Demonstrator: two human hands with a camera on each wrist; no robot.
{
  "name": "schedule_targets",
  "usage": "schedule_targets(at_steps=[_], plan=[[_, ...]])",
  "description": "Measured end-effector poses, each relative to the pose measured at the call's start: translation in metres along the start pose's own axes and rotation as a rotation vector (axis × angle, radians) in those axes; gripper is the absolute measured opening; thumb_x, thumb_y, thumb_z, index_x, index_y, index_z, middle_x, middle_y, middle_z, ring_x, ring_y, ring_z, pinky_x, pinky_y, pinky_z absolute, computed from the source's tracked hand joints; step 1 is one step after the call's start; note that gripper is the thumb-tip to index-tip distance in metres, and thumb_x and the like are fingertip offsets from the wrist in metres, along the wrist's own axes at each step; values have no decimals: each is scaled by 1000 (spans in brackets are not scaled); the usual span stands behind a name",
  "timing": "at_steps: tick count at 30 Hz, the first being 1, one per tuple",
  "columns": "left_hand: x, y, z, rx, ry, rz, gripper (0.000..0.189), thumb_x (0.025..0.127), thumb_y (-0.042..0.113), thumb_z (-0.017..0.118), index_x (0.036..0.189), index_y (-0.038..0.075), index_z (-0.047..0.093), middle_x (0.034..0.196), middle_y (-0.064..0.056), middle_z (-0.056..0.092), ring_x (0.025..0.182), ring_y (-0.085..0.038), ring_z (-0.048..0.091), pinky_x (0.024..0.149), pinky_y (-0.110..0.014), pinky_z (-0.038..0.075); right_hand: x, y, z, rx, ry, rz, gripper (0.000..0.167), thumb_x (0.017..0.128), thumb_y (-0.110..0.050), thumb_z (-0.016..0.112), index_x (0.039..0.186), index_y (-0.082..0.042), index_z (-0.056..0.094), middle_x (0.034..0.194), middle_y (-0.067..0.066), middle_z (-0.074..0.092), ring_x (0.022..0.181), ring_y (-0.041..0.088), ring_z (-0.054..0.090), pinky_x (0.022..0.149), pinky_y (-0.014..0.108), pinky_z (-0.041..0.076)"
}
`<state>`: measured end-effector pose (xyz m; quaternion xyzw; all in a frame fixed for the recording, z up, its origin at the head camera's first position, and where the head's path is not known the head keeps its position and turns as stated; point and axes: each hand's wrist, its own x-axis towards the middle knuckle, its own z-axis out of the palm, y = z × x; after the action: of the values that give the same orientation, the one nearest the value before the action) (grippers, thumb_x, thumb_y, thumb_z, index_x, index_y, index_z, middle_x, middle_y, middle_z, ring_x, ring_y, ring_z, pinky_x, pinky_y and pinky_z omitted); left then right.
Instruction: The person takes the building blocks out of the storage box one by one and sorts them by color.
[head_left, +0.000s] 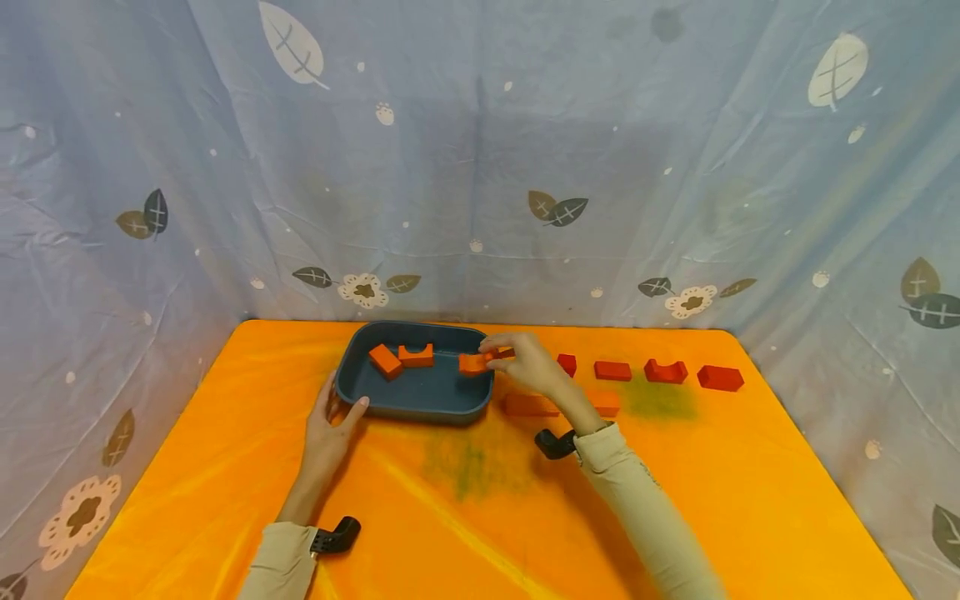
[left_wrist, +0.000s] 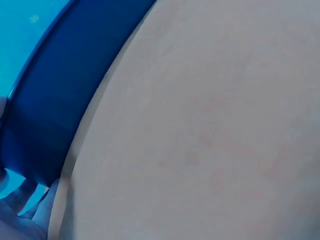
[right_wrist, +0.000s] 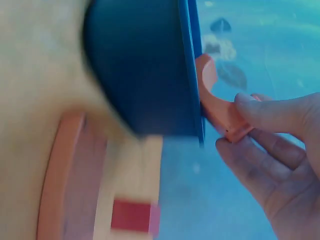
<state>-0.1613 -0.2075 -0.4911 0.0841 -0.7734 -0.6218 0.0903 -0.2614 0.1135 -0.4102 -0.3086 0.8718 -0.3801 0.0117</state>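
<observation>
A dark blue-grey tray (head_left: 420,415) stands on the orange cloth, with an orange rectangular block (head_left: 386,362) and an orange arched block (head_left: 416,357) inside. My left hand (head_left: 327,433) grips its front left corner, thumb along the front side and fingers round the left; in the left wrist view the tray wall (left_wrist: 60,90) fills the upper left. Over the tray's right end, my right hand (head_left: 525,362) pinches another orange arched block (right_wrist: 220,107) between thumb and fingers. In the right wrist view that block overlaps the tray's rim, its curved notch facing up.
To the right lies a row of red blocks: one by the right forearm (head_left: 567,364), a flat one (head_left: 612,371), an arched one (head_left: 666,372) and a larger one (head_left: 721,378). Long orange blocks (head_left: 531,406) lie nearer, partly behind the forearm. A patterned curtain (head_left: 480,167) hangs behind.
</observation>
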Motion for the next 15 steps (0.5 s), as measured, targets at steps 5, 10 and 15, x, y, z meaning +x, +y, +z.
schedule_targets(at_steps=[5,10,15], plan=[[0,0,2,-7,4,4,81,94,32,67,158,17,19,159,-9,26,143,-33,29,115,-49,29,-28,27,-29,153,74,44,29,88,-1,70,118,1,70,126,15,64,112,31,62,84,41,58],[0,0,3,-4,-10,-2,82,94,33,66,158,17,18,160,-8,25,144,-33,28,115,-49,29,-65,52,-57,280,116,116,31,89,0,69,120,2,68,130,19,61,117,36,59,88,34,56],[-1,1,2,-6,-10,-3,81,95,32,65,159,20,17,160,-8,24,144,-32,28,115,-49,29,-101,71,-80,239,136,159,33,91,-5,69,124,2,66,132,19,60,120,31,58,89,18,52]])
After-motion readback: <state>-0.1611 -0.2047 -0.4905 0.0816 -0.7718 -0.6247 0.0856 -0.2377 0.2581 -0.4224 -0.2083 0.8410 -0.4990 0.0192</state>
